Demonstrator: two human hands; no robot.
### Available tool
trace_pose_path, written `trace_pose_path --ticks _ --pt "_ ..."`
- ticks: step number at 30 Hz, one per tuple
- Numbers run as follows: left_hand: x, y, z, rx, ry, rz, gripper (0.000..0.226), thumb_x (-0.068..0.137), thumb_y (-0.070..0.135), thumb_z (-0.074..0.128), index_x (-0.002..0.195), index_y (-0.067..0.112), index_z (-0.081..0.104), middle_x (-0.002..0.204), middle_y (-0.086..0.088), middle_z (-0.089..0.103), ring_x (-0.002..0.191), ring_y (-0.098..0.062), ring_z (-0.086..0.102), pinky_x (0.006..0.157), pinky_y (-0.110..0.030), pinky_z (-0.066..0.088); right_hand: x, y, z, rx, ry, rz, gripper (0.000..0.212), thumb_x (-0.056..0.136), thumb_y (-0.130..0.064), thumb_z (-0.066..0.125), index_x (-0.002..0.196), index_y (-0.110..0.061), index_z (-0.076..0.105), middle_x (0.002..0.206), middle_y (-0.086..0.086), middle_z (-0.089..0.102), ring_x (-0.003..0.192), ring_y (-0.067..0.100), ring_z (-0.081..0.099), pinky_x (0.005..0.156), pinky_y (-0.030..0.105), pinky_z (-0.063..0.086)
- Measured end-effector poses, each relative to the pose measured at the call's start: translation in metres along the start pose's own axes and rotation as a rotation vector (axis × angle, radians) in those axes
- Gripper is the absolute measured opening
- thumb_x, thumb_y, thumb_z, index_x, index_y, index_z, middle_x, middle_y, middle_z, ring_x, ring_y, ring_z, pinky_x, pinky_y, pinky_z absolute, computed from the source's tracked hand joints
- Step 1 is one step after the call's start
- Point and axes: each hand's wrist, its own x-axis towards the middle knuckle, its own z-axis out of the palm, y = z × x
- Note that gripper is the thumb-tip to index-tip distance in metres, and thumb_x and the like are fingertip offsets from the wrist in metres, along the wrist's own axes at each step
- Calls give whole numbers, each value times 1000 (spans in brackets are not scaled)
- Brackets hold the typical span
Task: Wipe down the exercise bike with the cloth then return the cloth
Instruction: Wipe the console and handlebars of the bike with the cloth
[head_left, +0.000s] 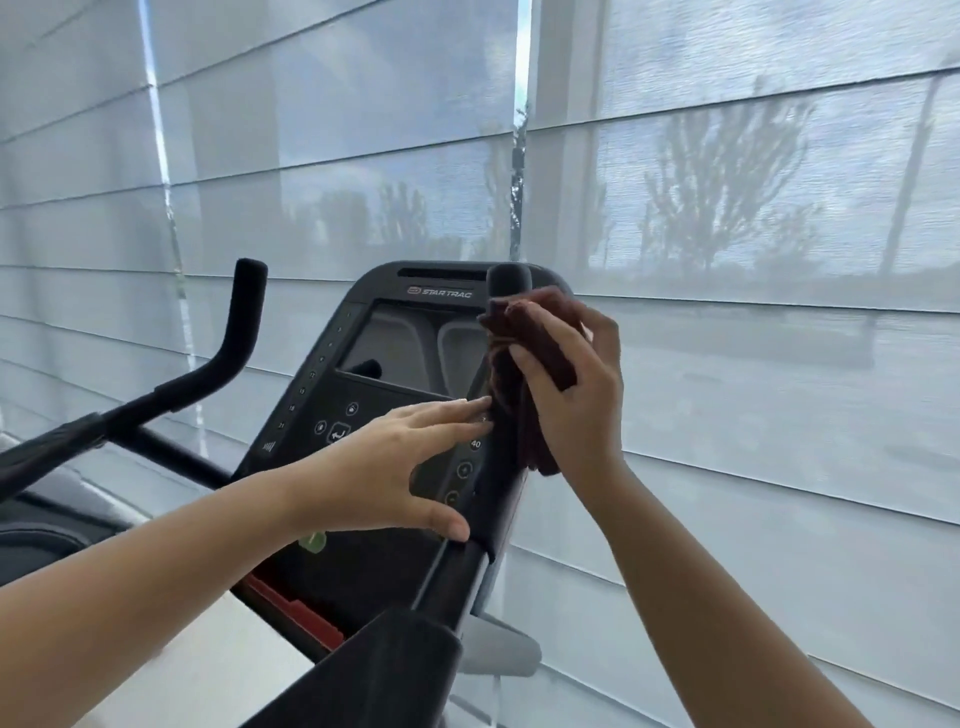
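Observation:
The exercise bike's dark console (395, 353) with a screen and round buttons stands in the middle of the view. Its right handlebar (467, 561) rises past the console to a padded tip (509, 280). A dark red-brown cloth (524, 353) is wrapped around that bar just below the tip. My right hand (576, 395) is closed around the cloth and the bar. My left hand (405, 467) lies flat with fingers spread on the console's button panel, fingertips touching the bar and the cloth's lower part, thumb on the bar.
The left handlebar (228, 358) curves up at the left. Pale window blinds (727, 260) fill the background close behind the bike. A red strip (296, 608) runs under the console, and a grey part (498, 649) juts out below.

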Motion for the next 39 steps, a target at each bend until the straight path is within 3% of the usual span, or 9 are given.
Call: trace_pose_path --ticks 5,10,14,18,24,27,32,35,39 --pt "-1 1 2 -161 -25 -24 86 60 63 63 136 42 30 145 34 8 135 6 9 113 -35 19 -5 5 -5 88 -23 0 34 80 -14 67 114 -17 63 116 4 52 115 9 49 100 20 38" --pt "0 1 5 -296 25 12 78 61 46 77 130 40 40 146 27 21 133 9 17 109 -17 19 -100 13 -12 198 -14 39 34 79 -23 64 113 -26 63 115 7 54 112 2 52 92 12 39" --pt "-1 0 7 -319 24 -30 78 56 63 70 125 48 38 140 37 21 130 14 17 99 1 16 -32 8 0 165 40 26 30 80 -10 67 110 -15 64 114 11 55 112 11 52 97 20 40" --pt "-2 -1 8 -298 2 -41 83 57 61 72 130 47 36 139 44 15 129 16 16 99 -4 16 39 7 1 233 -1 38 32 81 -6 65 113 -13 63 117 10 58 115 15 51 100 22 39" --pt "-3 -1 11 -333 28 -55 75 60 54 73 125 53 36 135 46 20 128 17 17 95 3 19 -70 26 -6 294 -15 76 34 80 -11 64 113 -20 63 119 9 56 115 10 52 95 18 39" --pt "-4 -1 11 -343 17 -56 74 61 55 74 124 55 35 135 47 19 127 18 18 92 5 20 -54 26 -1 298 19 102 31 80 -10 65 109 -19 65 116 10 58 113 13 54 97 23 41" --pt "-5 -1 12 -302 0 -22 74 62 65 65 127 53 33 140 44 15 130 14 18 104 -20 24 35 13 7 284 48 68 35 81 -5 66 113 -18 61 114 2 59 116 17 51 102 26 39" --pt "-5 -3 14 -299 16 -17 75 62 67 64 129 49 34 140 42 17 131 12 18 109 -34 26 4 13 3 275 14 105 38 81 -4 66 117 -11 60 119 9 56 117 15 51 101 23 39" --pt "-4 -4 15 -317 58 -9 71 60 65 65 123 56 33 135 44 25 129 16 19 106 -14 25 -89 6 -7 179 6 138 37 77 -18 68 113 -23 64 117 4 53 113 0 52 93 11 40"
